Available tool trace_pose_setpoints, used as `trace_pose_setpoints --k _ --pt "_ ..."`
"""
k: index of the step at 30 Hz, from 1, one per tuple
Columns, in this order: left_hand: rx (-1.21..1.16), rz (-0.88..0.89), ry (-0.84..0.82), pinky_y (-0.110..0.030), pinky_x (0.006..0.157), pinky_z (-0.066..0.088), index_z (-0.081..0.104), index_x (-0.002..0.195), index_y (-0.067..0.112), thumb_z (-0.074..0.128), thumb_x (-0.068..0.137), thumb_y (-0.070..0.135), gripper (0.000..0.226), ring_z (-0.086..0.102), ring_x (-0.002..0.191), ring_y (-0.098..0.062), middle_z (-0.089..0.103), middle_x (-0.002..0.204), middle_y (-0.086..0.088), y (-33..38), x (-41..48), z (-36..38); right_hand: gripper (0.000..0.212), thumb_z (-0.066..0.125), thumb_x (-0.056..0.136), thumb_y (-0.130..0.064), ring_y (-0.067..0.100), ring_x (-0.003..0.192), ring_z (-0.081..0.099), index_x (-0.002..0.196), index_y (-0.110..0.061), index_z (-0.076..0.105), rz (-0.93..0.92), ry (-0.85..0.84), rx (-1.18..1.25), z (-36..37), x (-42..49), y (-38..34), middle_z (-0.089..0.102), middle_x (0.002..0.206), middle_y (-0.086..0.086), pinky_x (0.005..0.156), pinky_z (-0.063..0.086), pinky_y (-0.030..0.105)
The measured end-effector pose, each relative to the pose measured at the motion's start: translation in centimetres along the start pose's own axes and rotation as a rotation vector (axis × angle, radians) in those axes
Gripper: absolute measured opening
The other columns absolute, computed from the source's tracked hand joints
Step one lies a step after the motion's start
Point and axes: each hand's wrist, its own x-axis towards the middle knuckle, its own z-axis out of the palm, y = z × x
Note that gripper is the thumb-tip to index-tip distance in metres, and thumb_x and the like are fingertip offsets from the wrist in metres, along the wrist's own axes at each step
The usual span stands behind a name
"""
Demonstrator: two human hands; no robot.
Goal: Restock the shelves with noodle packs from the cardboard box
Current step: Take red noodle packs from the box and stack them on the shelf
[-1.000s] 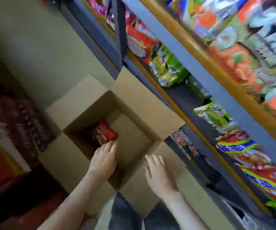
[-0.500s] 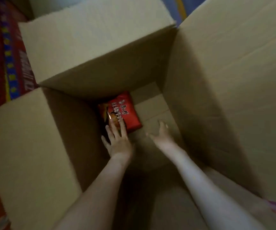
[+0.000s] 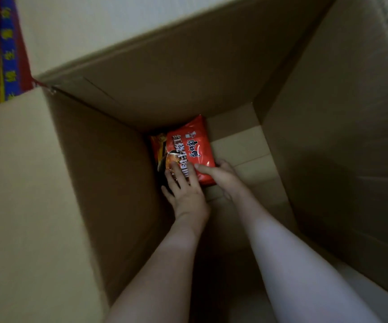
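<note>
Red noodle pack (image 3: 188, 148) lies flat on the floor of the cardboard box (image 3: 328, 136), in the far left corner, close against the left and far walls. A darker orange edge shows just left of it and partly under it, probably a second pack (image 3: 159, 148), though the shadow makes that hard to confirm. No other packs show on the box floor, so the box looks close to empty. Left hand (image 3: 186, 194) lies on the near left part of the pack with its fingers straight and slightly spread, pressing down rather than gripping. Right hand (image 3: 223, 178) pinches the near right corner, with its thumb (image 3: 202, 167) laid across the top face and the fingers curled round the right edge. Change over the last half second: the right hand was spread over bare cardboard to the right, clear of the pack, and it has now closed on it. The left hand, which then had only its fingertips on the near edge, has slid further on. A second back both hands were up at the box rim. So the reach is done and a grip is forming, and the lift out looks next. Outward: a pale box flap (image 3: 25, 206) at near left and a red and blue printed surface (image 3: 2, 54) at far left. The shelves are out of view.
</note>
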Motion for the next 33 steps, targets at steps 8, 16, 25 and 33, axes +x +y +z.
trace_pose_setpoints --k 8,16,25,33 --pt "-0.374 0.030 -0.101 -0.044 0.119 0.005 -0.007 0.151 0.018 0.059 0.080 -0.001 0.099 -0.009 0.145 -0.032 -0.011 0.158 -0.008 0.3 -3.3 -1.6 0.040 0.070 0.084 -0.012 0.016 0.083 0.058 0.119 -0.006 0.051 0.077 -0.014 -0.122 -0.5 -4.2 -0.3 0.063 0.110 0.010 0.052 0.042 0.015" --pt "-0.274 -0.012 0.081 -0.043 0.114 0.021 0.002 0.152 0.022 0.058 0.090 0.013 0.084 0.006 0.143 -0.032 -0.001 0.157 -0.009 -0.1 -3.0 -0.9 0.021 0.057 0.092 -0.002 0.022 0.090 0.057 0.111 -0.002 0.051 -0.066 0.109 -0.102 -0.5 -3.9 1.0 0.061 0.115 0.020 0.061 0.045 0.017" --pt "0.162 0.478 0.272 -0.045 0.117 0.013 -0.007 0.152 0.028 0.042 0.098 0.015 0.074 0.005 0.145 -0.033 -0.013 0.158 -0.016 0.8 -13.6 -13.0 0.009 0.045 0.096 -0.010 0.022 0.080 0.052 0.092 -0.018 0.042 -0.323 0.153 -0.731 -3.7 -21.8 -6.9 0.054 0.087 0.000 0.065 0.035 0.030" --pt "0.761 1.099 0.352 -0.055 0.113 -0.012 0.048 0.126 0.018 0.046 0.093 0.022 0.033 0.031 0.140 -0.021 0.056 0.130 -0.004 3.0 -30.5 -30.4 0.011 0.052 0.092 -0.009 0.033 0.089 0.058 0.101 -0.013 0.053 -0.510 0.312 -0.976 -6.4 -48.0 -13.5 0.058 0.091 0.013 0.068 0.042 0.036"
